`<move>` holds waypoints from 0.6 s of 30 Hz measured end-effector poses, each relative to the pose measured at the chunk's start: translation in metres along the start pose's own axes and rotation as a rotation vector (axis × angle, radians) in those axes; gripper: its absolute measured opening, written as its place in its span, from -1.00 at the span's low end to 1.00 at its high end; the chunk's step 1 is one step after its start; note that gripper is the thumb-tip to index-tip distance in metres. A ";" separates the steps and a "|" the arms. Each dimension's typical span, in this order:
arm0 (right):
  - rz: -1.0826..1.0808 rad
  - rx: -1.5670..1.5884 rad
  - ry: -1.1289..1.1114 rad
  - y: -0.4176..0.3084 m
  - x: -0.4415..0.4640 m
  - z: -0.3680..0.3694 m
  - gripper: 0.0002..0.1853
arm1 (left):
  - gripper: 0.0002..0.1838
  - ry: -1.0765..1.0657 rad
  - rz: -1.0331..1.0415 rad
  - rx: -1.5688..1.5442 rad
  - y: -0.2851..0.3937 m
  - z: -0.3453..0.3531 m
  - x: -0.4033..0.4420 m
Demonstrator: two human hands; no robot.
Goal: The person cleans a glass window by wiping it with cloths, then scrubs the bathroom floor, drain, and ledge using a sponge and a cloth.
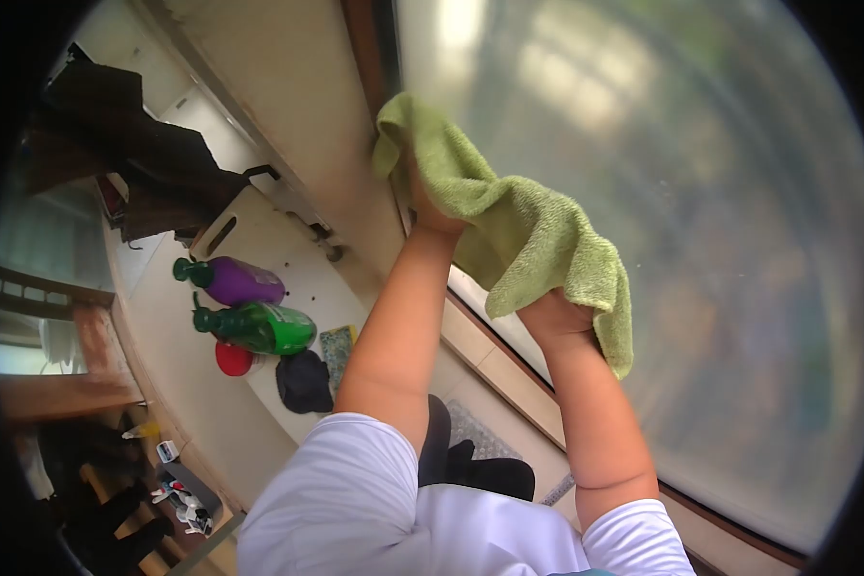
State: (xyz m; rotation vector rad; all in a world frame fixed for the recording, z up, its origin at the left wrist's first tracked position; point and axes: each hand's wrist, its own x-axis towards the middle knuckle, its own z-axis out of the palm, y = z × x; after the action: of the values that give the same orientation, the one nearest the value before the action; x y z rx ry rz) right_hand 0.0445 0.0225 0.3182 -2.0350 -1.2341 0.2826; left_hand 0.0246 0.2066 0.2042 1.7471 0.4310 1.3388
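Observation:
A green cloth (547, 226) is stretched between both hands in front of a large glass pane (730, 269). My left hand (430, 197) is raised near the pane's frame, mostly covered by the cloth, which drapes over its fingers. Lower and to the right, my right hand (559, 319) holds the other end of the cloth, with its fingers largely hidden beneath the fabric. The cloth hangs in folds between the hands, and one corner drops past my right wrist.
Left of my arms, a white surface (331, 302) bears a purple bottle (245, 281), a green bottle (278, 328), a red-lidded item (232, 359) and a black cloth-like item (304, 382). A grey tray (187, 499) with small things lies lower left.

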 end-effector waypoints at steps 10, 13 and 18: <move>0.101 1.155 -0.129 0.078 -0.001 0.038 -0.50 | -0.35 0.084 -0.095 0.145 -0.045 0.044 -0.066; 0.040 1.446 -0.172 0.089 -0.004 0.039 -0.52 | -0.35 0.107 -0.102 0.142 -0.053 0.054 -0.078; -0.089 0.122 -0.136 0.111 -0.004 0.051 -0.50 | -0.36 0.205 -0.062 0.136 -0.064 0.073 -0.086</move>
State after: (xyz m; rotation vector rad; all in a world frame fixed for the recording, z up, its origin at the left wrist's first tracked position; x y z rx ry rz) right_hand 0.0913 0.0123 0.2060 -1.8770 -1.3525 0.4487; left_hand 0.0736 0.1502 0.0983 1.6968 0.6991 1.4790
